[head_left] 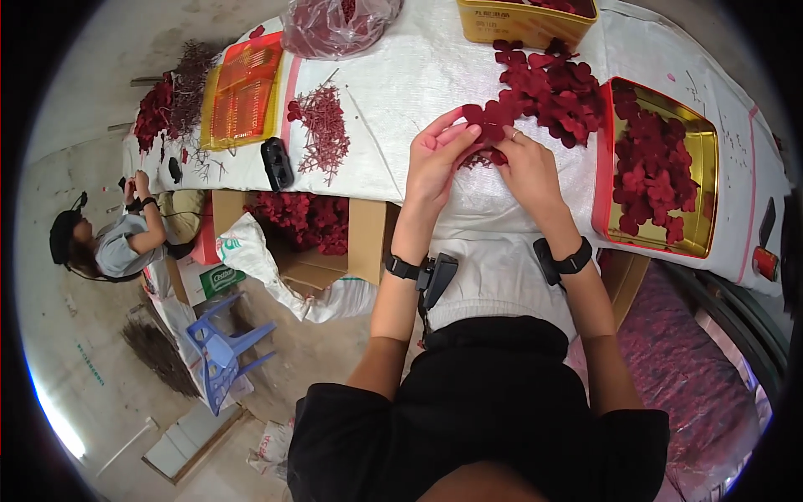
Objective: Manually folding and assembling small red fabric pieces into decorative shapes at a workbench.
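Note:
A dark red fabric flower (pixel 490 120) is held between my two hands above the white-covered table. My left hand (pixel 438 155) pinches its left side between thumb and fingers. On the other side, the fingers of my right hand (pixel 529 167), which wears a ring, are closed at its lower right edge. Just beyond my hands lies a heap of loose red fabric flowers (pixel 559 92). Small red stem pieces (pixel 322 130) are piled to the left. At the right, a gold tin with a red rim (pixel 709 180) contains more red flowers (pixel 657 171).
Red and yellow plastic trays (pixel 244 92), a black case (pixel 276 163) and a clear bag (pixel 339 29) sit on the table's left part. A yellow tin (pixel 527 23) stands at the back. Below are a cardboard box (pixel 365 243) and blue stool (pixel 222 347). Another person (pixel 125 238) works at far left.

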### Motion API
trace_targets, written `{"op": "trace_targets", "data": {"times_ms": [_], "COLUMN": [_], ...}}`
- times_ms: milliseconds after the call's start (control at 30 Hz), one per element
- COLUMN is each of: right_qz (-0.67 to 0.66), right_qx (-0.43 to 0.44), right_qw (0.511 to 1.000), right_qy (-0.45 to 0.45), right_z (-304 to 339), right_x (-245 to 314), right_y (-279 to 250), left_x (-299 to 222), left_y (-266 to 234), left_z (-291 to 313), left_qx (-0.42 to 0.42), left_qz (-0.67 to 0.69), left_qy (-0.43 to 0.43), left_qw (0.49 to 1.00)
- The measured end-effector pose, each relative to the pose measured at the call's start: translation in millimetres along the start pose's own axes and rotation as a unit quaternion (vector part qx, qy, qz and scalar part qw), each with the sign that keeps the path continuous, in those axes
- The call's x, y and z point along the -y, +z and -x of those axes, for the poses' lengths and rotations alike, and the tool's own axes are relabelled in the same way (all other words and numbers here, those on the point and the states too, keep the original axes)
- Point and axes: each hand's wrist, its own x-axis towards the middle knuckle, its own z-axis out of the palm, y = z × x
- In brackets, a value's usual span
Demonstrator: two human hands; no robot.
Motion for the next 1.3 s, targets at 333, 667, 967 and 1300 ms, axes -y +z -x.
{"op": "trace_targets", "data": {"times_ms": [333,667,967,1300], "right_qz": [-0.282,-0.662,-0.570,-0.557], "right_qx": [-0.078,0.024,-0.015,-0.030], "right_qw": [0.956,0.704,0.786,0.797], "right_qy": [0.030,0.256,0.241,0.229], "right_z": [9,21,23,23], "right_x": [0,15,31,38], "right_y": [-16,-67,-80,-81], "left_x": [0,-12,-29,-24], "left_y": [3,28,47,56], "left_z": [4,18,36,43], "left_qx": [-0.040,0.075,0.112,0.043], "left_qz": [0.028,-0.046,-0.044,-0.111], "left_qy": [0.063,0.076,0.064,0.143], "left_qw": [0.997,0.993,0.991,0.982]}}
